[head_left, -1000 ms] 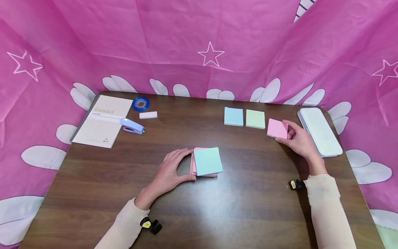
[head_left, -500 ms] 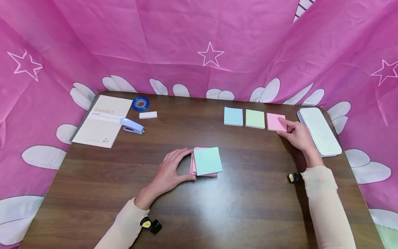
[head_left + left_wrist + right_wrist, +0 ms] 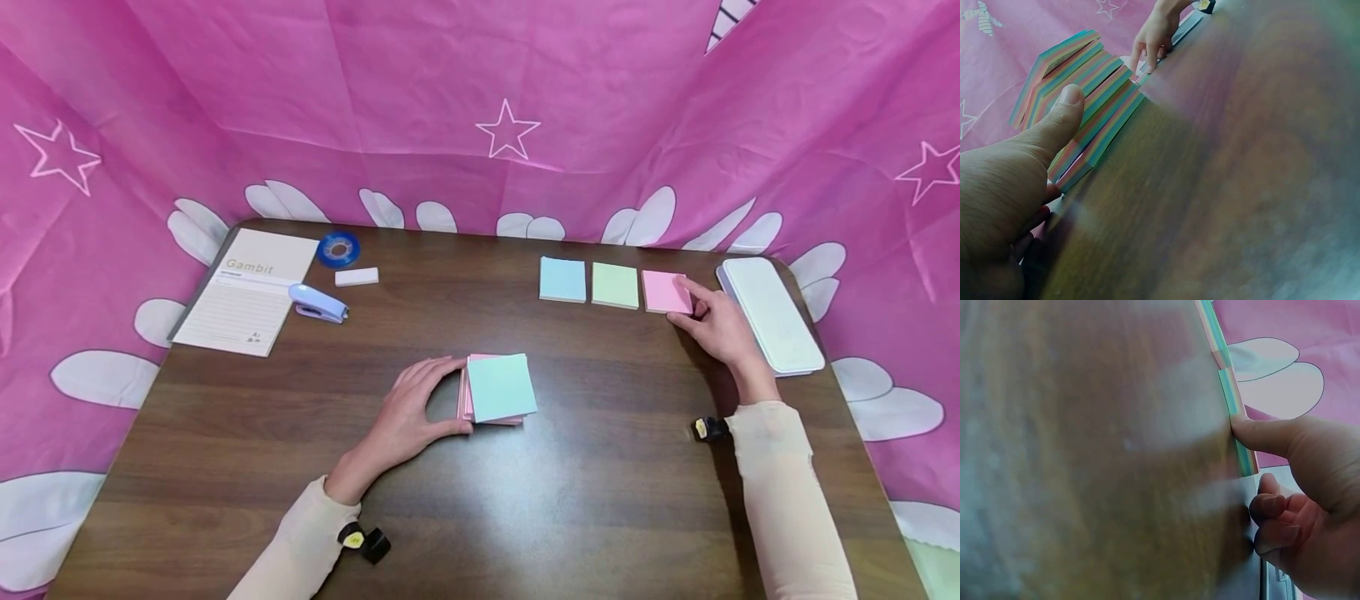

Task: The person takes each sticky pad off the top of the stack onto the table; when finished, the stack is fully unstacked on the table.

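A stack of sticky note pads (image 3: 501,388) with a pale mint sheet on top stands mid-table. My left hand (image 3: 405,417) holds its left side, thumb near and fingers far. Striped multicoloured edges of the stacked pads (image 3: 1110,94) show in the left wrist view, slightly offset from one another. At the right, a pink sticky note pad (image 3: 660,290) lies flat beside a green pad (image 3: 615,285) and a blue pad (image 3: 562,279). My right hand (image 3: 723,327) holds the pink pad, thumb at its near edge and index finger on its top right; the other fingers are curled.
A white case (image 3: 774,315) lies right of my right hand. Back left are a notebook (image 3: 247,292), a light-blue stapler (image 3: 318,303), a blue tape roll (image 3: 339,249) and a white eraser (image 3: 357,277). A pink curtain (image 3: 420,100) borders the table.
My right hand has slid the pink pad away from me, level with the green pad, and its index finger has shifted onto the top. My left hand and the stack stay put.
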Demonstrator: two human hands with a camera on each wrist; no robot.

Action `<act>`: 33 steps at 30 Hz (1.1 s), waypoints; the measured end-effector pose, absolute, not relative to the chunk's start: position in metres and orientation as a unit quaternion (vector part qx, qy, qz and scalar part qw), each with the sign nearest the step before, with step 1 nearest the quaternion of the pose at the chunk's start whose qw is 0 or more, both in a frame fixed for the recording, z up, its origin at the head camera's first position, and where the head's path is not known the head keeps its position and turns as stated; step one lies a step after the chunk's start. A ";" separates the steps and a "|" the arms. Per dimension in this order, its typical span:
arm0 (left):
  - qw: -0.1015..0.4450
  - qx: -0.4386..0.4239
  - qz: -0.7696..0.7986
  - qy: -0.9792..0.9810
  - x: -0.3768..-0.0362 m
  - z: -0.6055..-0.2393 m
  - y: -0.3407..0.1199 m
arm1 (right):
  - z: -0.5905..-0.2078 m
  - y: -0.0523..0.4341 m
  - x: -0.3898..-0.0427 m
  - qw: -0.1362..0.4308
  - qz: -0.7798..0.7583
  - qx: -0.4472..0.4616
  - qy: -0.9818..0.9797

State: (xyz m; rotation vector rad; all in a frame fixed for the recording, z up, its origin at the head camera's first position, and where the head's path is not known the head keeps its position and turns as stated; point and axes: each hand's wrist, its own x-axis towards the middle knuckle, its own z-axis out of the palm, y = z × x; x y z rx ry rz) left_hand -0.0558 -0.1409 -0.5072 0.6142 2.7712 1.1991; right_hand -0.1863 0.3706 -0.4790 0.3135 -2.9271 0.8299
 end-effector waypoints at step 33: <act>0.029 0.201 0.392 0.897 -0.056 -0.508 -0.142 | -0.442 0.239 -0.116 0.065 0.401 0.223 -0.886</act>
